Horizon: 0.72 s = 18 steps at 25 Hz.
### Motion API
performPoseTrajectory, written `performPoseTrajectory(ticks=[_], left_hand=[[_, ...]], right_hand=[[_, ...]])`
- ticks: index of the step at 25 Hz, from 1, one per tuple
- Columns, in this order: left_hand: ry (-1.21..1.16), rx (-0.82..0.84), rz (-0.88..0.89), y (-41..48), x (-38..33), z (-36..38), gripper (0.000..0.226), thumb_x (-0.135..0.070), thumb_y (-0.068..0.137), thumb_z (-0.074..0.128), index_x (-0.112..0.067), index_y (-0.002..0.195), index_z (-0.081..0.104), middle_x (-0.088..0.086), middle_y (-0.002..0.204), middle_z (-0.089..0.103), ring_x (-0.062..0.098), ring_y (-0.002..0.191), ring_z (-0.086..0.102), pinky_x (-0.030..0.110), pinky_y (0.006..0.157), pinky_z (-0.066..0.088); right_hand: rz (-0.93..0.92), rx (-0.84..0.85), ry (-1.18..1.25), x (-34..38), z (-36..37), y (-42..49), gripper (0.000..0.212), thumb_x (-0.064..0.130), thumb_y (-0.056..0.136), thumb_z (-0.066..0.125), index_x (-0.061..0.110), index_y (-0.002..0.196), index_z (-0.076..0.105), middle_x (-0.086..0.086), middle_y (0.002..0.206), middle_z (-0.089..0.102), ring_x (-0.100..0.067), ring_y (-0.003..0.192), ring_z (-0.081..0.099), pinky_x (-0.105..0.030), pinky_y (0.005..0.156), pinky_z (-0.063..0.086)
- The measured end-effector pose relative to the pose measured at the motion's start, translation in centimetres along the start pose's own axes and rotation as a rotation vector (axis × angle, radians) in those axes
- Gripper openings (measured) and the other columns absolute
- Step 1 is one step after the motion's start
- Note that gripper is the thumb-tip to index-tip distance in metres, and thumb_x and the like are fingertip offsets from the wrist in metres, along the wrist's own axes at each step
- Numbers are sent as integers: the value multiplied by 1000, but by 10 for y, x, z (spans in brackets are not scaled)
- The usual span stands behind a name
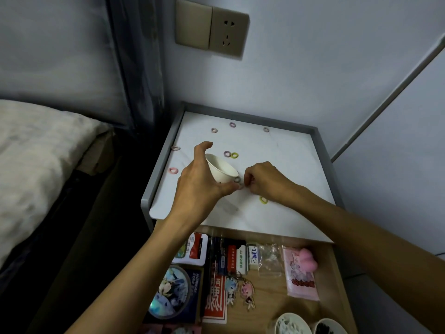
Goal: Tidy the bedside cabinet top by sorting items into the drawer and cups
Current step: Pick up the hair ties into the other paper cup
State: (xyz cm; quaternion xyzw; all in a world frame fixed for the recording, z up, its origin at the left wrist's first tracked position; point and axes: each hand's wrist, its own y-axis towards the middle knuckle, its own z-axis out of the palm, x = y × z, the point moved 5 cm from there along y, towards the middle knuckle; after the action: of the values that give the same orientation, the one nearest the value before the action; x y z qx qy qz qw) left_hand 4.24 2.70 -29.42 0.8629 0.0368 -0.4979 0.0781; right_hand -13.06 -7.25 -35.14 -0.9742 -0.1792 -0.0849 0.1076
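My left hand (199, 179) grips a white paper cup (222, 168) tilted on its side over the white cabinet top (277, 165), its mouth facing right. My right hand (261, 180) has its fingers curled at the cup's rim and pinches a small grey hair ring (238, 180). Several small hair rings lie scattered on the top: a yellow one (263, 200) by my right wrist, a purple one (227, 154) beside a yellow one (234, 155), a pink one (173, 170) at the left, others near the back. The drawer (269, 292) below stands open.
The drawer holds cards, keychains (240, 289), a pink packet (301, 273), a round badge (169, 295) and two cups (292, 325) at the front. A bed (36, 153) lies to the left. The cabinet has a raised grey rim (159, 172); a wall socket (227, 31) is above.
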Motion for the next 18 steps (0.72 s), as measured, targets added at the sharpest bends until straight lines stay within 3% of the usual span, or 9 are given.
performPoseTrajectory(ticks=[7,10,12,15,18], left_hand=[[9,11,1,-1,2,1,97,-35,64,88,-29,142,31,2,116,55,24,104,56,33,85,49],[4,21,-3,0,3,1,96,-34,65,88,-30,142,30,4,122,55,21,103,54,28,82,46],[10,34,-4,0,3,3,95,-34,66,87,-30,142,30,3,123,54,16,100,46,25,81,42],[15,50,-2,0,4,6,95,-34,67,87,-31,143,29,0,121,55,16,99,48,26,81,43],[3,68,13,-1,1,10,95,-32,67,87,-29,142,29,-5,114,56,16,98,57,26,80,48]], right_hand=[[85,-13,95,-3,-9,5,21,2,73,68,23,71,72,2,77,72,-13,71,67,-21,62,53],[145,-84,275,-4,-32,0,21,4,71,71,25,68,71,6,71,72,-5,66,67,-13,58,48],[140,-150,470,1,-55,-8,19,0,69,72,19,71,72,2,71,74,-7,66,69,-20,63,52],[30,-207,730,25,-87,-21,19,-9,69,72,3,84,72,-10,84,75,-12,74,71,-21,72,55],[-182,-61,765,68,-89,-31,17,-9,75,69,1,89,71,-12,89,74,-15,80,71,-20,75,56]])
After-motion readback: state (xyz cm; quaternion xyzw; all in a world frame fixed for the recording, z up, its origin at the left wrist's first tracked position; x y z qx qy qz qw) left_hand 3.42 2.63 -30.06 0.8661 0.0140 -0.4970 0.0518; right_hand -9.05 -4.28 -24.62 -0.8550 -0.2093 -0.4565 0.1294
